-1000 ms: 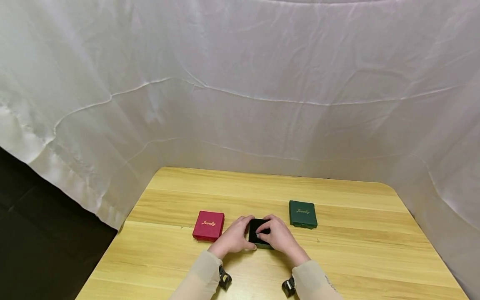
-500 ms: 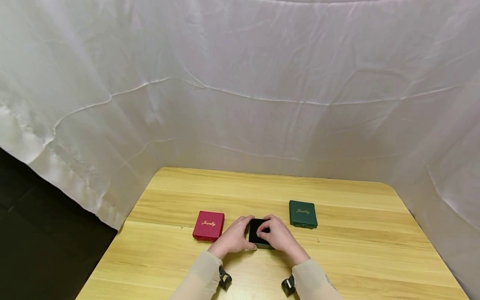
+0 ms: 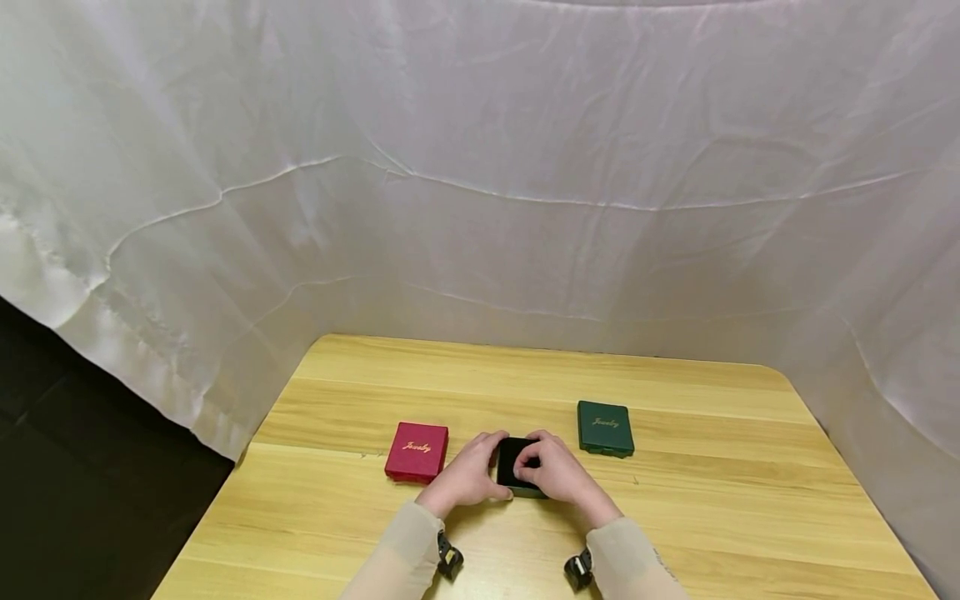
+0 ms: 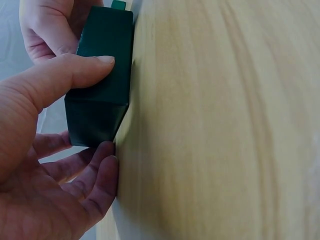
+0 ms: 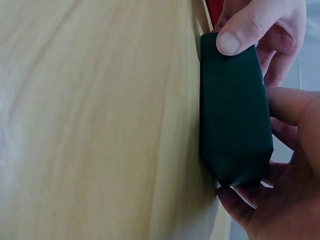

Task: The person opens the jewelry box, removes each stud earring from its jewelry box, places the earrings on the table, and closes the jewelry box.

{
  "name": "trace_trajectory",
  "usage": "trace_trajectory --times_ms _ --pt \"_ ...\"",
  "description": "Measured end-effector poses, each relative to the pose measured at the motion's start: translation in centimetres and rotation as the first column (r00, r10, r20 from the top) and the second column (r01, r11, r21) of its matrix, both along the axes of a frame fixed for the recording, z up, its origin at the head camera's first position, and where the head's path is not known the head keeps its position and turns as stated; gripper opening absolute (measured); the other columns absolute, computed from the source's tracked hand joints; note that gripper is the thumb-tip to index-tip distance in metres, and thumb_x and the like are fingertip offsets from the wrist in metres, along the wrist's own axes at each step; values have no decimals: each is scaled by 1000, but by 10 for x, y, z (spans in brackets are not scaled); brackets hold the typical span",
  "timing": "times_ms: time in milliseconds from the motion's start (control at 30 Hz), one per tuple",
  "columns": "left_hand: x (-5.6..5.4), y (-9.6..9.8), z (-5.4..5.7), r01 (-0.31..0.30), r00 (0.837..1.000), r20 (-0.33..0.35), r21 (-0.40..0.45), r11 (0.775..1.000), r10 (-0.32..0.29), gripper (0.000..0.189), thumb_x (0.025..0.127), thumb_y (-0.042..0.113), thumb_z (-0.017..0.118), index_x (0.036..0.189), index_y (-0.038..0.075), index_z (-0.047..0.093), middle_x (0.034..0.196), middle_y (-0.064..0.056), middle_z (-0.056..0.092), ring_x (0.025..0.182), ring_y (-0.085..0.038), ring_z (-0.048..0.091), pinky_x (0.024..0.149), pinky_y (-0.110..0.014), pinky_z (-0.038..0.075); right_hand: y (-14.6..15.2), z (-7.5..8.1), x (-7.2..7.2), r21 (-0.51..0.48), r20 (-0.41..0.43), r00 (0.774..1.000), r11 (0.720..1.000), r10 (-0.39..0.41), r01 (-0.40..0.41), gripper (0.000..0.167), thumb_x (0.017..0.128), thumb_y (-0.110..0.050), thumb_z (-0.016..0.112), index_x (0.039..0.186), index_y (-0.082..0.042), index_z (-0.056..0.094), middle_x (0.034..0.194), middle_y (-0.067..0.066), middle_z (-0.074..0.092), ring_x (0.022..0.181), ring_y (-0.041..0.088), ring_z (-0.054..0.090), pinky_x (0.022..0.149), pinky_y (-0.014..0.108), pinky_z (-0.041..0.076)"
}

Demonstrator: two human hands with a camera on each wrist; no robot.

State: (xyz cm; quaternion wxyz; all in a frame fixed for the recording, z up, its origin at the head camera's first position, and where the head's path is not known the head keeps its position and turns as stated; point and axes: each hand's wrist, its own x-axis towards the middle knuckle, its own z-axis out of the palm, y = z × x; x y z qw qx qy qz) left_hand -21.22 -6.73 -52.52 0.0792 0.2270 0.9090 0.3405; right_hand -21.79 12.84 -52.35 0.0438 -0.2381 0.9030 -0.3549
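Note:
In the head view, a small dark green jewelry box [image 3: 530,492] lies uncovered on the table, its black padded inside [image 3: 512,454] facing up. My left hand [image 3: 468,475] grips its left side; in the left wrist view the thumb presses the near green wall and the other fingers reach round the box. Over the padding, my right hand [image 3: 558,471] pinches with thumb and forefinger; the small silvery thing glimpsed there earlier is now hidden by the fingertips. Other right fingers [image 5: 237,207] touch the end of the box in the right wrist view.
A red box [image 3: 417,450] marked "Jewelry" lies left of my left hand. Beyond my right hand is a flat green piece [image 3: 606,427] with the same gold lettering. A pale curtain [image 3: 525,250] hangs round the back and sides of the wooden table [image 3: 712,500].
The right thumb and forefinger have shifted slightly over the padding, and the silvery glint at their tips has gone from sight. The left hand and the boxes stay in place.

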Motion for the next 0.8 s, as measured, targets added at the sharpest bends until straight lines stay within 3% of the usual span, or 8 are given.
trace_trajectory --times_ms 333,600,800 --pt "1 0 1 -11 1000 12 5 1000 11 91 70 21 88 145 2 42 129 -13 53 111 -23 53 100 -42 44 6 3 3 -43 35 999 999 -20 22 16 87 -11 75 76 -23 71 128 18 54 121 40 49 99 57 42" --pt "1 1 1 -14 1000 7 -3 1000 14 91 70 22 89 145 1 42 130 -12 53 111 -23 53 100 -43 45 16 16 9 -65 83 994 994 -77 82 15 89 -13 72 79 -23 70 132 18 52 120 42 49 97 60 41" --pt "1 1 -1 -12 1000 2 2 1000 12 92 69 22 89 145 1 42 131 -13 53 113 -24 53 101 -43 44 33 21 10 -68 66 995 994 -77 81 13 91 -14 71 81 -22 69 130 18 54 118 41 51 91 56 47"
